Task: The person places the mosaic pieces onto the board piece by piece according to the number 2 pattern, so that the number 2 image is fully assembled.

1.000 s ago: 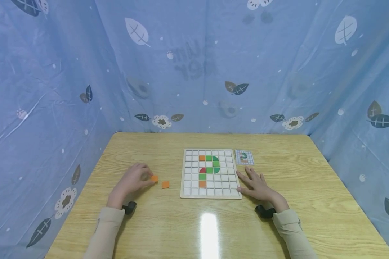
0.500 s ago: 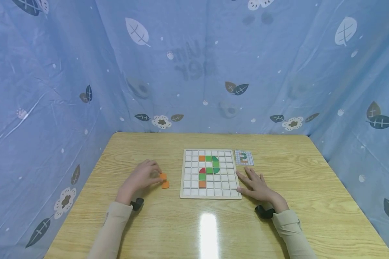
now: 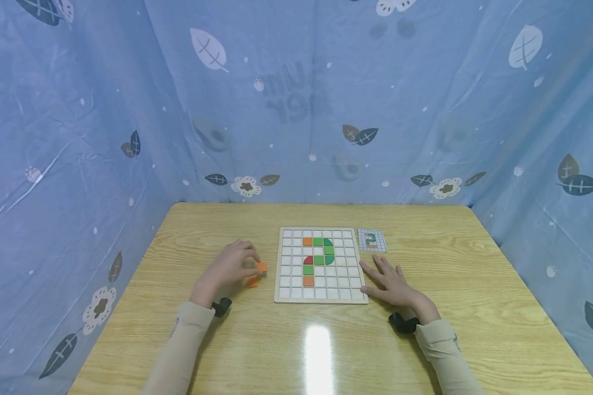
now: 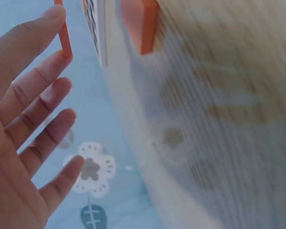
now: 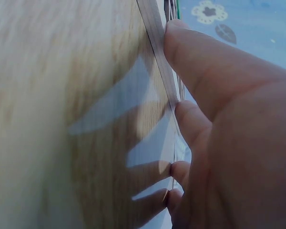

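Observation:
Between thumb and index finger, my left hand (image 3: 229, 266) pinches an orange square tile (image 3: 262, 266) just left of the board. The left wrist view shows this tile (image 4: 64, 36) edge-on, held clear of the table. A second orange tile (image 3: 252, 282) lies on the table below it, partly hidden by the hand. The white grid board (image 3: 291, 298) carries orange, green and red tiles in a curved pattern, some with a rounded corner. My right hand (image 3: 392, 283) rests spread at the board's right edge, thumb and a fingertip touching the rim (image 5: 162, 57).
A small pattern card (image 3: 372, 240) with a coloured figure lies beside the board's upper right corner. Everything rests on a wooden table (image 3: 217, 351). A blue patterned curtain (image 3: 286, 109) encloses the back and both sides.
My left hand has carried the pinched orange tile rightward and slightly away from me, past the tile on the table toward the board. The right hand has stayed in place.

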A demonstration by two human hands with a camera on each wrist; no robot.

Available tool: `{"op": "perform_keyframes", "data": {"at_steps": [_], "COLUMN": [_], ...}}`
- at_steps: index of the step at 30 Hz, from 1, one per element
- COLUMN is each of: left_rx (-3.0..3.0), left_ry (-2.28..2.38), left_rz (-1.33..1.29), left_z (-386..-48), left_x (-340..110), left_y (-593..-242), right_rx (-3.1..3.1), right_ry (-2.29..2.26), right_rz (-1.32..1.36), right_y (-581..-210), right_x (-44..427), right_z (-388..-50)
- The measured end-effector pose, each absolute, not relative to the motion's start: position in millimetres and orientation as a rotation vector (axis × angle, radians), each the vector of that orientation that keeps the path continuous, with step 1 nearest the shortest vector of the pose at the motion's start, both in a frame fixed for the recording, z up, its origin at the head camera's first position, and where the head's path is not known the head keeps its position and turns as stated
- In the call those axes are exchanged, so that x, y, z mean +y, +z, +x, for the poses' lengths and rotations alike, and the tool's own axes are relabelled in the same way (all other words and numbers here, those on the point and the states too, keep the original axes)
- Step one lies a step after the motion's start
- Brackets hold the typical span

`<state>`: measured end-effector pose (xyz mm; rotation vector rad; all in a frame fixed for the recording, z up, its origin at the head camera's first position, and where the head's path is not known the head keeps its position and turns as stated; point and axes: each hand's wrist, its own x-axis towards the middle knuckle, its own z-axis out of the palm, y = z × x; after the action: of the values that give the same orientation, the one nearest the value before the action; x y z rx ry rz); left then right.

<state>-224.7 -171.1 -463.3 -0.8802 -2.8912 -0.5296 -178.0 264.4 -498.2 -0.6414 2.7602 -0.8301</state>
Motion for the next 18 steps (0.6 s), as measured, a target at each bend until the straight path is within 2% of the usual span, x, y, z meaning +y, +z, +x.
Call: {"op": "perform_keyframes", "data": {"at_steps": [18], "left_rx": [-2.843], "left_ry": [-0.588], "left_rz": [-0.988], "left_z": [-229.2], "left_x": [-141.9], "left_y": [-463.8], "right_rx": [2.754], "right_ry": [-0.826], "right_rz": [-0.632], "right_y": [-499.1], "right_x": [266.7], "right_z": [-178.9]}}
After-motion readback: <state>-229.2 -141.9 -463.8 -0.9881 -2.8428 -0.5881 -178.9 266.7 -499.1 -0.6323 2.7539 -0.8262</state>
